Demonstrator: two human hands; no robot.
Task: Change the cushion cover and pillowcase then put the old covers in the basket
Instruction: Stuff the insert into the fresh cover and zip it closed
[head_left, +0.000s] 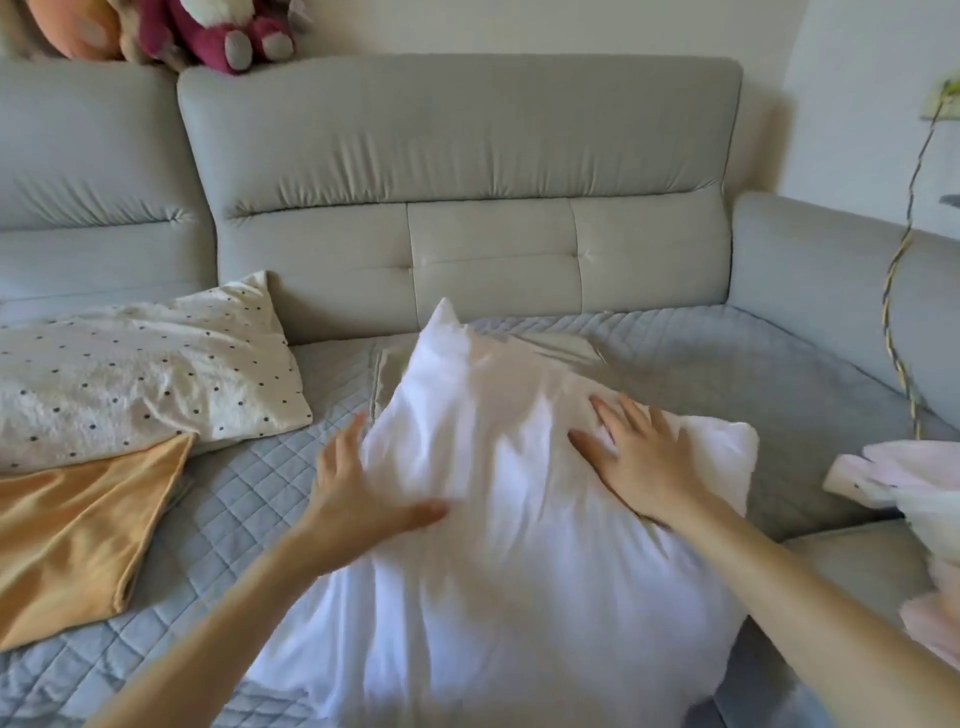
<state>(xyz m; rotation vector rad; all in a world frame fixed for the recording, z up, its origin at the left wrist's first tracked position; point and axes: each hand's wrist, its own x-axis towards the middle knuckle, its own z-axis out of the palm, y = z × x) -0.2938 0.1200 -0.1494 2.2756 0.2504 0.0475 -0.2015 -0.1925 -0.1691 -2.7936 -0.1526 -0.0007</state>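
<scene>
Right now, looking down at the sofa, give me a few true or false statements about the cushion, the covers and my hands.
1. The left hand and the right hand both rest on the white cushion. True.
2. The orange cover is already on the white cushion. False: it lies loose on the sofa seat, to the left of the cushion.
3. The dotted pillow lies to the left of the white cushion. True.
4. The right hand's fingers are curled into a fist. False: they lie spread flat on the cushion.
</scene>
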